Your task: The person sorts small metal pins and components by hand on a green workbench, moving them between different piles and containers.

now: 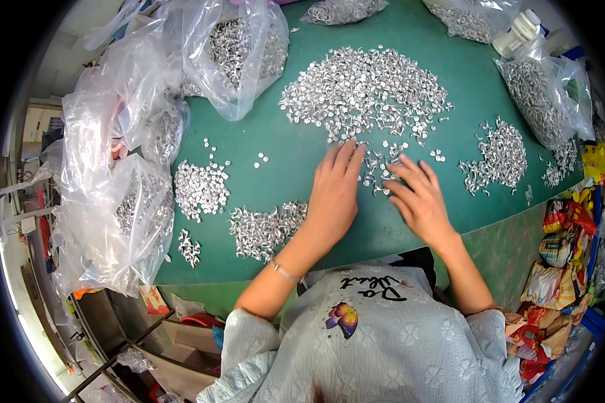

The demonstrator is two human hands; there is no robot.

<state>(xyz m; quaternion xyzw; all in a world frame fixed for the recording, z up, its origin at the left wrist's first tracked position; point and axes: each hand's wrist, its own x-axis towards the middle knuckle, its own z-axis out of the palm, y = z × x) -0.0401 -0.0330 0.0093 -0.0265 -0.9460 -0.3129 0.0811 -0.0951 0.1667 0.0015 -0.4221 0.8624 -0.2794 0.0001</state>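
My left hand (pixel 334 191) lies flat on the green table (pixel 289 144), fingers together and pointing up at the near edge of a big heap of small silver metal parts (pixel 363 91). My right hand (pixel 418 198) rests beside it with fingers spread, fingertips among a thin scatter of the same parts (pixel 381 168). Neither hand visibly grips anything. Smaller sorted piles lie at the left (pixel 200 188), near my left forearm (pixel 265 228) and at the right (pixel 497 158).
Clear plastic bags of silver parts stand along the left (pixel 124 221), back left (pixel 238 47) and right (pixel 541 101). A white bottle (pixel 517 30) stands at the back right. Colourful snack packets (pixel 558 269) are piled beyond the table's right edge.
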